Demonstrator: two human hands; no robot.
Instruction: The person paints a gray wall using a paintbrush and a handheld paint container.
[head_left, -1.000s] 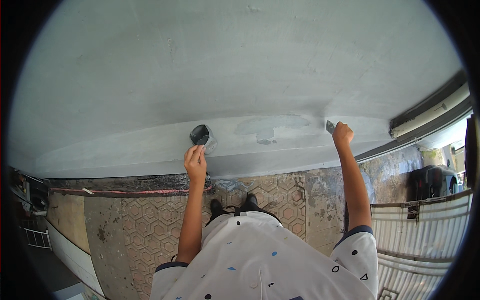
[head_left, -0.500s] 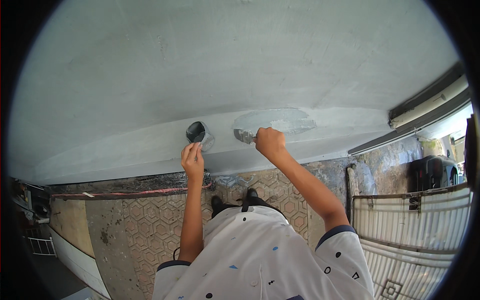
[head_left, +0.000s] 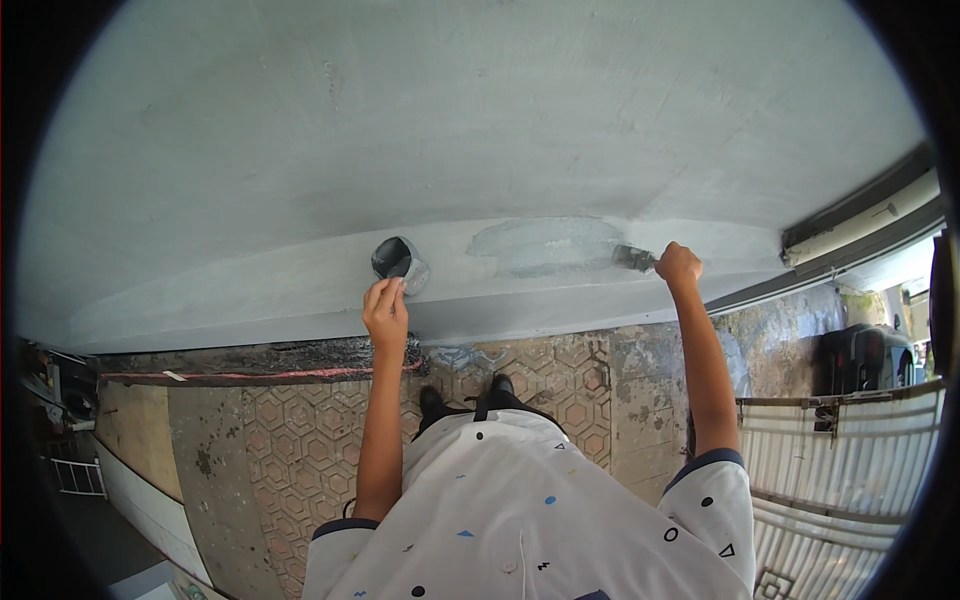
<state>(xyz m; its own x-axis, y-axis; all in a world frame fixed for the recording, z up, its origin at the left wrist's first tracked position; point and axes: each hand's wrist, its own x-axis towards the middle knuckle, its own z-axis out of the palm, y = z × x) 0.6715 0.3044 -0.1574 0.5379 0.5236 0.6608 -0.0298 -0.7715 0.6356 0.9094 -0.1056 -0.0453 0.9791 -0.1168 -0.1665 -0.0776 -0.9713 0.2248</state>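
My left hand (head_left: 385, 312) pinches the near rim of a small grey-smeared cup (head_left: 416, 275) with dark grey inside, which rests on a pale ledge (head_left: 250, 280) along the wall. Out to the right, my right hand (head_left: 680, 262) is closed round the handle of a paintbrush (head_left: 633, 258); the fingers cover most of that handle. The brush's dark bristles touch the ledge at the right end of a wet-looking grey paint patch (head_left: 550, 246). This patch stretches along the ledge between the cup and the brush.
A pale grey wall (head_left: 470, 120) rises beyond the ledge. Below lies patterned paving (head_left: 300, 440), with a dark strip and a pink line along the wall's foot. At right are a white metal gate (head_left: 850, 460), a pipe (head_left: 870, 225) and a parked black vehicle (head_left: 868, 358).
My right hand has swept the brush rightward along the ledge, from the left end of the paint patch to its right end. My left hand and the cup have stayed in place.
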